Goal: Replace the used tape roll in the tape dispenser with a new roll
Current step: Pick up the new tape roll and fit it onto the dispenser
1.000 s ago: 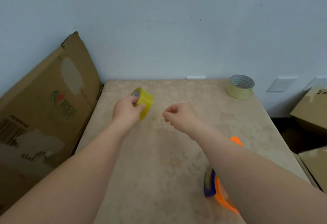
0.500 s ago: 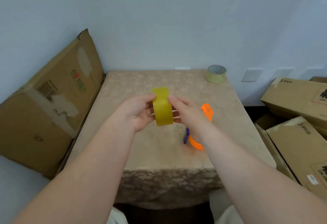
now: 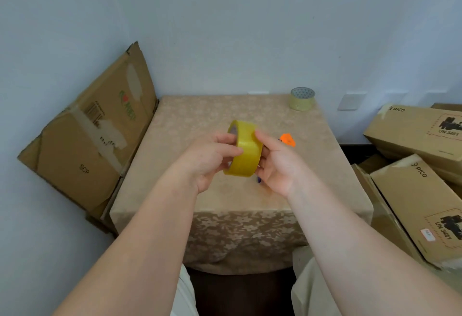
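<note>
- Since the previous frame I saw the yellow tape roll (image 3: 244,152) tilt, its broad band now facing me more.
- My left hand (image 3: 209,159) and right hand (image 3: 274,163) both clasped it, fingers curled round its sides, above the table (image 3: 175,155).
- Behind my right hand sat the orange dispenser (image 3: 287,139) (mostly hidden).
- Farthest, a pale roll (image 3: 302,99) stood at the back corner.

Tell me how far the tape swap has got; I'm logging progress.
Looks done: a pale tape roll sits apart at the table's far corner, possibly the used one. In hand: both the left hand and right hand hold the yellow roll. Left: loading it into the orange dispenser, mostly hidden behind.
</note>
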{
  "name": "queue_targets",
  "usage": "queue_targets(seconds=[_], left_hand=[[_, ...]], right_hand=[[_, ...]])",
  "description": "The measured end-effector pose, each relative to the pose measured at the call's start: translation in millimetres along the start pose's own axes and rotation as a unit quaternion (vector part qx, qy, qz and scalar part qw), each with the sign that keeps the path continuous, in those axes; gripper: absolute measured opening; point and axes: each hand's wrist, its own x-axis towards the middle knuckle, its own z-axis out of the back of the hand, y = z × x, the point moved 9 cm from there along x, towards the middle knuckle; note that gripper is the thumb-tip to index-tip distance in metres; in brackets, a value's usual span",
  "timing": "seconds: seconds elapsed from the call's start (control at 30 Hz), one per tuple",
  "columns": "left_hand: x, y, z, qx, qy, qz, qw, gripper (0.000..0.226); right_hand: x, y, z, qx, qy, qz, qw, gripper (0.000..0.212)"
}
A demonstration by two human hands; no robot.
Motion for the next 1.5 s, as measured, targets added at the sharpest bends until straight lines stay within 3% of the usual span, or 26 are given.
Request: queue_targets(seconds=[0.13, 0.27, 0.4, 0.6, 0.83, 1.0, 1.3, 1.5], left_hand=[[-2, 5, 0, 0.002, -0.017, 0.007, 1.0, 0.014], [-2, 8, 2, -0.07, -0.039, 0.013, 0.997, 0.004], [-3, 5, 1, -0.124, -0.034, -0.003, 0.992, 0.009], [-7, -2, 9, -0.101, -0.067, -0.038, 0.992, 0.032], [-6, 11, 7, -0.075, -0.041, 0.001, 0.996, 0.038], [-1, 14, 12, -0.046, -0.083, -0.036, 0.995, 0.066], [0, 2, -1, 0.057, -0.044, -0.146, 0.987, 0.06], [0, 3, -13, 0.065, 0.012, -0.183, 0.981, 0.052]], right_hand=[[-7, 3, 0, -0.016, 0.022, 0.03, 0.999, 0.014], [-14, 7, -5, -0.056, 0.051, 0.071, 0.995, 0.017], [-18, 9, -6, -0.08, 0.061, 0.095, 0.99, 0.023], [-20, 7, -8, -0.093, 0.054, 0.097, 0.99, 0.024], [-19, 0, -4, -0.116, 0.047, 0.084, 0.989, 0.02], [-18, -8, -1, -0.154, 0.056, 0.085, 0.983, 0.022], [-11, -6, 10, -0.116, 0.047, 0.066, 0.99, 0.031], [-5, -6, 17, -0.077, 0.016, 0.037, 0.996, 0.011]])
